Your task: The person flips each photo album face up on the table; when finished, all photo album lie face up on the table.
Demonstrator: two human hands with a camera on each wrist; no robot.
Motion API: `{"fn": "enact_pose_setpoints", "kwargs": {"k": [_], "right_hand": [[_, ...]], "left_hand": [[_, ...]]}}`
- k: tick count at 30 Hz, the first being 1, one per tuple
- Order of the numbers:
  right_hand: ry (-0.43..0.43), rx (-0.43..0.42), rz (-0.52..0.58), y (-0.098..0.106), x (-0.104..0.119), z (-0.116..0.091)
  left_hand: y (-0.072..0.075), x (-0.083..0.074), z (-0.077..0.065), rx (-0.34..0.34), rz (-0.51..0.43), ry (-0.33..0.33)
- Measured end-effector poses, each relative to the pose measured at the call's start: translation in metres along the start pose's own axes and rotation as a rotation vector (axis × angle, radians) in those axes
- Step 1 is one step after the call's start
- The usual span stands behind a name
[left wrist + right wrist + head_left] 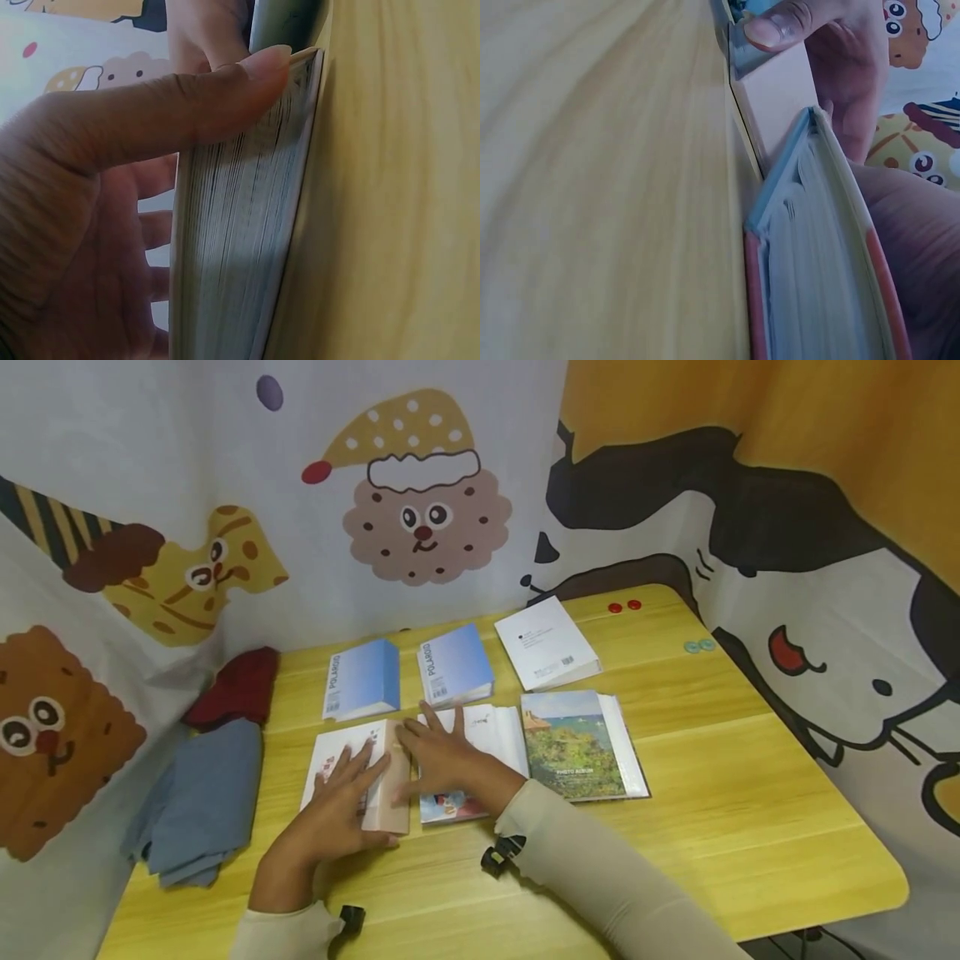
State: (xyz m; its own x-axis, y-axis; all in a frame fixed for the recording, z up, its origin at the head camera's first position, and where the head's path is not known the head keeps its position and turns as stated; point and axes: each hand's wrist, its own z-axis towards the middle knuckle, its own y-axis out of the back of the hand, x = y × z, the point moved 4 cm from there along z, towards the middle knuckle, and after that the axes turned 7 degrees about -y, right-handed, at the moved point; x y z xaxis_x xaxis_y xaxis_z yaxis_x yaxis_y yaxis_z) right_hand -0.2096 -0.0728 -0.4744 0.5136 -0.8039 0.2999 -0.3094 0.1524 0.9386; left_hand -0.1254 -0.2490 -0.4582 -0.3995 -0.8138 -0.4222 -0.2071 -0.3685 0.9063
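A white photo album (321, 758) with a pale pink spine (397, 777) lies at the front left. My left hand (330, 814) rests across its cover with spread fingers. The left thumb (225, 97) presses along the lower edge, over the page block (232, 247). My right hand (453, 760) reaches in from the right, fingertips on the spine side. It passes over a white album with a coloured picture (453, 806), partly hiding it. In the right wrist view, this neighbouring album (817, 262) stands in front of the pink spine.
A landscape-covered photo album (573, 747) lies to the right. Behind are two blue Polaroid albums (363, 677) (457, 664) and a white one (543, 639). Folded blue-grey cloth (202, 793) and dark red cloth (236, 689) lie left. Red (625, 607) and green buttons (699, 646) sit at the back right.
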Motion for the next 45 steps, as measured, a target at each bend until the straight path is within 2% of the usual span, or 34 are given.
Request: {"fn": "enact_pose_setpoints", "kwargs": {"k": [4, 9, 17, 20, 23, 30, 33, 36, 42, 45], "right_hand": [[-0.015, -0.006, -0.026, -0.001, 0.001, 0.002], [-0.012, -0.016, -0.008, -0.001, 0.001, 0.004], [0.000, -0.058, 0.082, 0.003, 0.001, 0.006], [0.004, -0.068, 0.131, 0.007, 0.002, 0.006], [0.013, -0.077, 0.180, 0.011, 0.003, 0.006], [0.082, -0.128, 0.394, 0.022, 0.007, 0.004], [0.137, -0.154, 0.538, 0.029, 0.008, 0.001], [0.182, -0.150, 0.657, 0.034, 0.010, -0.002], [0.243, -0.093, 0.891, 0.038, 0.018, -0.012], [0.291, -0.062, 0.957, 0.037, 0.026, -0.016]], "left_hand": [[-0.001, -0.001, 0.001, -0.006, -0.008, -0.003], [-0.001, 0.000, 0.002, -0.018, 0.003, -0.009], [0.000, 0.004, 0.001, -0.033, 0.017, -0.050], [0.002, 0.006, 0.000, -0.046, -0.004, -0.080], [0.005, 0.010, -0.004, -0.062, -0.078, -0.114], [0.015, 0.019, -0.016, -0.150, -0.324, -0.204], [0.017, 0.019, -0.018, -0.201, -0.376, -0.260], [0.018, 0.017, -0.018, -0.248, -0.379, -0.301], [0.020, 0.013, -0.021, -0.280, -0.460, -0.339], [0.022, 0.015, -0.023, -0.323, -0.526, -0.368]]}}
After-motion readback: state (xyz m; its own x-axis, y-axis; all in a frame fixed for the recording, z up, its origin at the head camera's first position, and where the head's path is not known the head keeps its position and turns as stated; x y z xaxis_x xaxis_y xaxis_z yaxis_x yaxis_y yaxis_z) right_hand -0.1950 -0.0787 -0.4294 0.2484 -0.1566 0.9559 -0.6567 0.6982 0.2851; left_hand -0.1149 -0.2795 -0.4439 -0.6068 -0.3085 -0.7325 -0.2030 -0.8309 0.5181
